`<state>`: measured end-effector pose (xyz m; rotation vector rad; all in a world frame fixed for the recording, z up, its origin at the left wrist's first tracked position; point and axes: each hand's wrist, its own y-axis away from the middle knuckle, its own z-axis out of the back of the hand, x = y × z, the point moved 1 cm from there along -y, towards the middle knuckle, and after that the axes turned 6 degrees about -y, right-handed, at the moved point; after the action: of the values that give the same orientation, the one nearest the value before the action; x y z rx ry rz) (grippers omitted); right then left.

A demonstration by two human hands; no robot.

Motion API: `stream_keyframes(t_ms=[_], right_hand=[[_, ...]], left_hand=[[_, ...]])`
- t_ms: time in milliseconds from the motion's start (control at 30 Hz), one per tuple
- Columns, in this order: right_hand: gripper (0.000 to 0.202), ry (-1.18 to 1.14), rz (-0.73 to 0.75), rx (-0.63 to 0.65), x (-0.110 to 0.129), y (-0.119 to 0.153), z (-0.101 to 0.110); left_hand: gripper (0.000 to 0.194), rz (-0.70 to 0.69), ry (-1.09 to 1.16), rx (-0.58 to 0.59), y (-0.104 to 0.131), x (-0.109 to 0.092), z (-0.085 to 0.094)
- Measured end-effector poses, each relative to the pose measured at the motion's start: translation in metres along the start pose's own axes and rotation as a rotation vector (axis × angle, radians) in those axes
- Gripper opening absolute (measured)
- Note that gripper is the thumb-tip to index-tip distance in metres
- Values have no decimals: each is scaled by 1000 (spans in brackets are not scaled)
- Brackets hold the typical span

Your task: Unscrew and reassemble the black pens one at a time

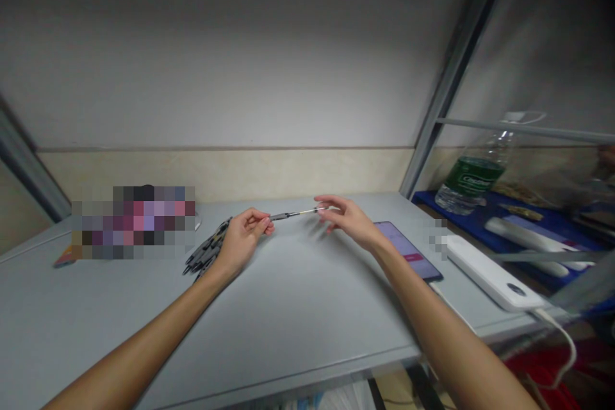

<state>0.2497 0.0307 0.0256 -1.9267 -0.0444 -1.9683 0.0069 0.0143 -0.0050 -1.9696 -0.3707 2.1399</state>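
My left hand (247, 234) pinches one end of a slim pen (281, 216) with a dark grey barrel. A thin, pale, refill-like length extends from the barrel to the right. At its far tip is my right hand (343, 218), fingers spread and slightly blurred; whether a finger touches the tip I cannot tell. Beside and partly behind my left wrist, a bunch of similar dark grey pens (206, 256) lies on the grey table (288, 307).
Right of my right forearm lies a phone (408, 250) with a lit screen and cable. Farther right are a white power bank (490, 272) and a large water bottle (475, 173) behind a metal rail (528, 129). A pixelated pile (139, 221) sits at left; a wall stands behind.
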Motion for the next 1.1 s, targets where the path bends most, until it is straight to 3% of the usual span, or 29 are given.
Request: stream_keyframes(t_ms=[100, 200, 333, 433, 533, 600, 800, 900, 1000, 1100], right_hand=[[36, -29, 48, 28, 1, 0, 2], [31, -25, -13, 38, -5, -1, 0], [55, 84, -149, 47, -9, -1, -4], [43, 124, -56, 7, -3, -1, -2], [37, 118, 105, 35, 1, 0, 1], [29, 168, 135, 55, -1, -1, 1], [56, 241, -97, 44, -14, -3, -2], [38, 180, 21, 30, -10, -2, -1], [40, 233, 168, 35, -5, -1, -1], [21, 301, 178, 49, -5, 0, -3]], left_hand=[[26, 15, 46, 4, -3, 4, 3], [26, 23, 60, 14, -4, 7, 3], [26, 34, 63, 23, -3, 7, 2], [27, 36, 65, 19, -3, 8, 1], [27, 43, 66, 18, -3, 8, 2], [27, 51, 65, 23, -3, 8, 1], [25, 56, 46, 32, -2, 4, -1], [25, 126, 95, 25, -2, 4, 0], [24, 215, 169, 21, -3, 3, 1], [24, 290, 238, 40, -2, 2, 2]])
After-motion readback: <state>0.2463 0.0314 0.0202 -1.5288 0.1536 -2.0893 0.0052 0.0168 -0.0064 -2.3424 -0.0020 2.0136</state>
